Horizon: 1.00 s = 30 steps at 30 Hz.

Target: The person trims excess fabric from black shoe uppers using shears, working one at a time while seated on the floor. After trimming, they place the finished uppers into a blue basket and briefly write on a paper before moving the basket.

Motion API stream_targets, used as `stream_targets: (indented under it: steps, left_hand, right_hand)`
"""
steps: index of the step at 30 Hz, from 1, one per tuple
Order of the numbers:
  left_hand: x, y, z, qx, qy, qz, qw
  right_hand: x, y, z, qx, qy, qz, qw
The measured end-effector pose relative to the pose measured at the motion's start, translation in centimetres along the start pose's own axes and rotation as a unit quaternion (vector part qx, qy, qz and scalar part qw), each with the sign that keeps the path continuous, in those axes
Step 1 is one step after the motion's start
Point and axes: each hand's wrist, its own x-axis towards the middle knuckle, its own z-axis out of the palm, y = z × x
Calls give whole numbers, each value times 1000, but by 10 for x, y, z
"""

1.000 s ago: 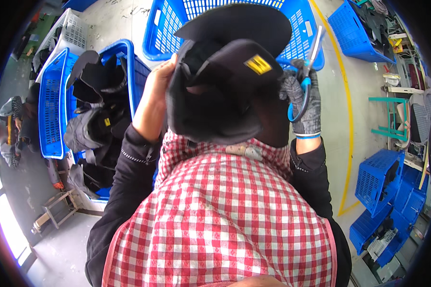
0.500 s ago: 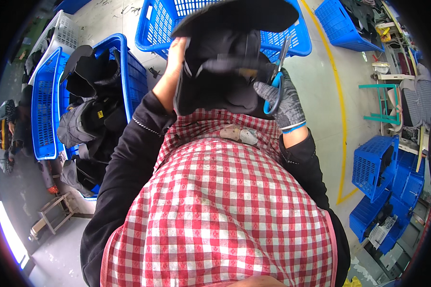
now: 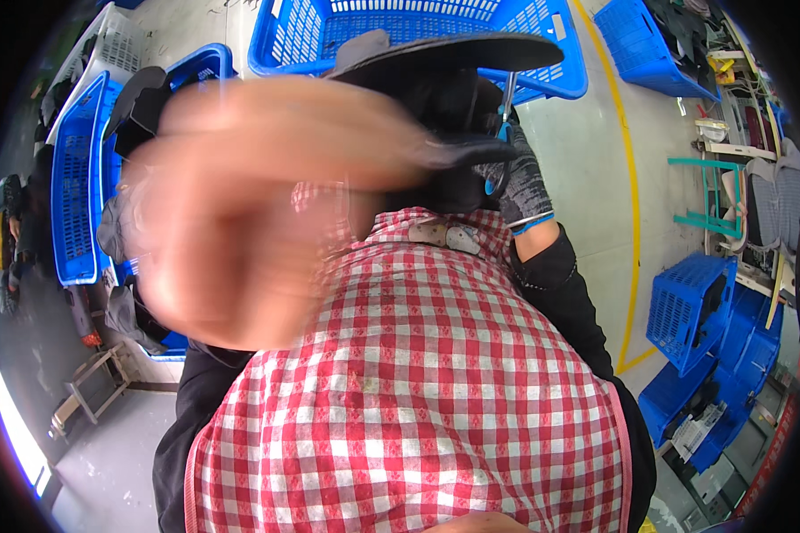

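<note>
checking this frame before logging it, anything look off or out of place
Yes: the left hand is a large blur close to the camera, hiding much of the black cap. The gloved right hand holds blue-handled scissors.

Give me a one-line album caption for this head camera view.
Blurred bare left hand close to the lens; grey-gloved right hand holds blue-handled scissors against a black cap over a blue plastic basket.

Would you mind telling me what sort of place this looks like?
Probably a garment or cap workshop: blue plastic crates stacked around a concrete floor with a yellow line, and dark caps piled in a crate.
</note>
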Motion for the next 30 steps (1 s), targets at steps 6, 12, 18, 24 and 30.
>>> stream_targets:
  steps: [6,12,18,24,30]
  left_hand:
    - [12,-83,54,196,-164,-71,964]
    - [27,-128,34,-57,-396,-335,853]
    - [-50,-103,55,479,-420,-139,758]
    - [-93,-158,34,252,-175,-239,921]
    - [-90,-185,53,45,-186,-289,938]
  right_hand:
    - [11,5,1,-50,-16,-52,997]
    - [7,12,-29,-77,-49,18,996]
    - [-9,5,2,165,-36,87,982]
    - [-8,8,28,227,-40,111,967]
    - [-17,14,14,205,-23,161,965]
